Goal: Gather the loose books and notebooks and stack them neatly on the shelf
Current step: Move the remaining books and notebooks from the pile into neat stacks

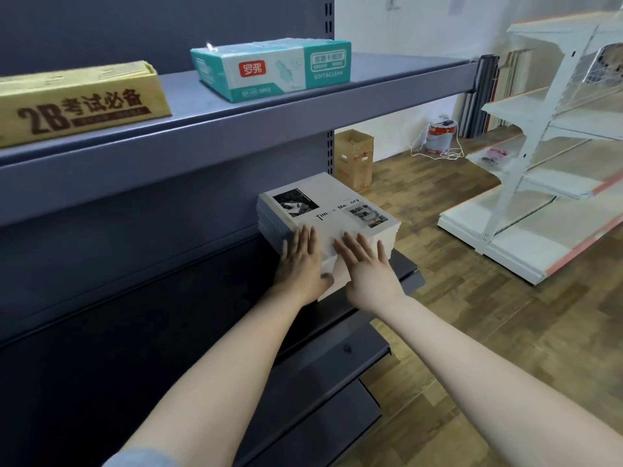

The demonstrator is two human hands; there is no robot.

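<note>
**Well, both hands lay flat on the book stack**

On my feed the stack of books [337,210] sat on the dark lower shelf [404,264], close to its right end. Its pale top cover faced up, with two photos and the letters "Tim" and "Me ory" readable. The left hand [300,264] pressed on the near left corner of that cover, fingers straight and close together, thumb against the stack's near side. The right hand [367,267] lay just beside it, palm down on the same cover, fingers spread. Each grip was wide and closed round nothing. I could not tell how flush the near edges were, since the hands covered them.

On the upper shelf [303,109] I saw two boxes, well apart. A yellow box [84,102] printed "2B" lay at the left, and a teal and white box [273,70] printed "SOFT&CLEAN" lay to its right. Both were shut, so their contents stayed hidden from me.

On the wooden floor [438,315] beyond the shelf's end, a brown cardboard box [354,160] stood upright with its top flaps loose. I could not see inside it. Farther right stood a lidded white and red bucket [440,136] with a white cable looped around its base. A white shelving unit [539,163] filled the right side. One tier held a few small wrapped items, too blurred to name.
</note>
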